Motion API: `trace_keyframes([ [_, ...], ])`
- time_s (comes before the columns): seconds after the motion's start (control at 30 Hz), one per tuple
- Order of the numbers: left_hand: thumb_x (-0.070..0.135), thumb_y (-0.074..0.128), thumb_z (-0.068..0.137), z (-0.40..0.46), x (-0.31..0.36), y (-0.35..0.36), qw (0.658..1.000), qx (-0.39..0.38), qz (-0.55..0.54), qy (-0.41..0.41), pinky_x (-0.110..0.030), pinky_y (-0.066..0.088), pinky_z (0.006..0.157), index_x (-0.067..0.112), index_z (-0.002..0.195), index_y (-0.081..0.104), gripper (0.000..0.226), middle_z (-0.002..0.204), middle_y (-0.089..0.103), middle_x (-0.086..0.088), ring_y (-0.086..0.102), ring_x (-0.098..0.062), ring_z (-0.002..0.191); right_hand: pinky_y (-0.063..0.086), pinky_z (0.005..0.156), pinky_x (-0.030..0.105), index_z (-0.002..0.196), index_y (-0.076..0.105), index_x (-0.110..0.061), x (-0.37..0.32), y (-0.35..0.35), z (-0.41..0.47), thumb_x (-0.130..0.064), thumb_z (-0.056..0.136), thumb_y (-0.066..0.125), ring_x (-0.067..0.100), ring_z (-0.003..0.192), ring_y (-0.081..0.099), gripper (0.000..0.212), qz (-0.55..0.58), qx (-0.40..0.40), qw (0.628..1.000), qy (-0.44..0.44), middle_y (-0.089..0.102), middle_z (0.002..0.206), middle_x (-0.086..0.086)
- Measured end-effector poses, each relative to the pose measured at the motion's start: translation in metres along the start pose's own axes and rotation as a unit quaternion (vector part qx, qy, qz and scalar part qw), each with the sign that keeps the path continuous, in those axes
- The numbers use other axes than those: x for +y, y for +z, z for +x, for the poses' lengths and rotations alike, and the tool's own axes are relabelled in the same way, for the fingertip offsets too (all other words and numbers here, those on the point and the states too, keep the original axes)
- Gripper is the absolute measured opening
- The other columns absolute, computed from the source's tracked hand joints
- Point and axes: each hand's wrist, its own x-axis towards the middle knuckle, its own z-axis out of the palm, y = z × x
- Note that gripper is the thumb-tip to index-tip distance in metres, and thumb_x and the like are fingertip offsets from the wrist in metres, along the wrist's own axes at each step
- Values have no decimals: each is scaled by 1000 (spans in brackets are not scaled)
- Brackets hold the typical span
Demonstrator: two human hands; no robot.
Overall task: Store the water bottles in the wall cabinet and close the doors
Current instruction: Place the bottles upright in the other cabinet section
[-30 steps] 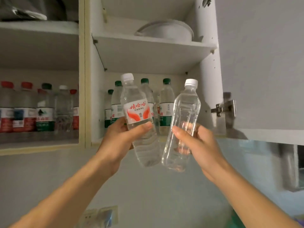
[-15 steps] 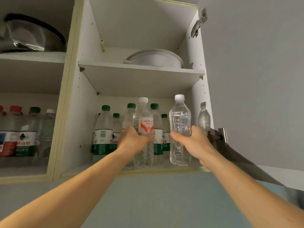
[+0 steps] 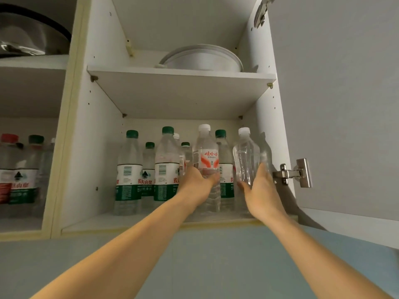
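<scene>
Both arms reach up into the open wall cabinet. My left hand grips a white-capped bottle with a red-and-white label, standing upright on the lower shelf. My right hand holds a clear unlabelled bottle with a white cap at the right side of that shelf, near the cabinet wall. Several green-capped, green-labelled bottles stand behind and to the left on the same shelf.
The right cabinet door hangs open on a metal hinge. A white lidded bowl sits on the upper shelf. The left compartment holds more bottles and a dark pan above. Blue-grey wall lies below.
Both hands have pushed their bottles further in and set them upright on the lower shelf; the view has moved closer and tilted upward.
</scene>
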Motion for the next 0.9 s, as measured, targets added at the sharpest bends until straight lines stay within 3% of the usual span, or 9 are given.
trace_keyframes([
  [0.17,39,70,93,10,-1,20,1000,18,-6,-3,-23,38,62,29,109,51,27,104,61,7,57,-8,82,40,113,45,161,-10,-12,2,2,3,-25,106,49,34,145,38,82,-54,-61,997,20,20,167,13],
  [0.27,40,70,92,14,-1,29,1000,24,6,-11,-20,35,58,25,114,50,33,108,59,5,49,-2,75,46,108,47,160,-15,-14,2,3,4,-21,105,50,34,139,45,85,-81,-82,993,36,23,166,12],
  [0.4,42,71,92,9,-3,30,999,12,34,-14,-29,42,78,18,136,43,57,114,55,6,52,-12,90,50,100,49,160,-13,-14,4,5,4,-30,105,50,35,128,54,85,-105,-82,990,41,34,160,17],
  [0.5,40,73,90,-1,-6,19,997,-5,74,20,-31,44,84,22,130,52,48,124,63,5,58,-13,100,49,100,49,161,-8,-11,3,5,1,-39,103,51,35,128,54,88,-108,-65,992,31,40,154,19],
  [0.6,35,73,90,-16,-7,-4,985,48,133,99,-29,46,90,24,127,53,43,125,57,6,56,-12,108,42,108,51,161,1,-14,1,5,-6,-41,100,55,35,141,40,86,-101,-10,995,-1,31,159,15],
  [0.67,34,71,92,-25,-7,-29,964,106,167,180,-20,43,85,24,134,50,48,126,52,9,53,-7,106,42,107,52,159,15,-16,-2,4,-15,-36,97,58,32,143,36,78,-87,44,994,-45,29,158,9],
  [0.77,30,69,93,-31,-10,-79,904,198,242,292,-10,39,71,21,130,51,42,124,52,5,51,-5,99,49,99,51,148,40,-11,-10,5,-28,-21,88,68,34,135,39,66,-101,139,975,-144,36,146,12],
  [0.83,30,70,92,-27,-18,-116,870,248,303,299,-9,36,69,16,130,50,46,127,51,-2,49,-9,102,52,94,44,140,49,-9,-22,10,-35,-13,82,73,32,129,43,62,-86,167,956,-226,40,141,11],
  [0.9,34,72,90,-20,-29,-147,871,266,332,247,-19,43,75,16,137,45,58,135,47,-6,51,-17,113,49,91,31,136,53,-11,-43,21,-39,-15,84,71,24,124,48,55,-65,141,944,-291,42,138,5],
])
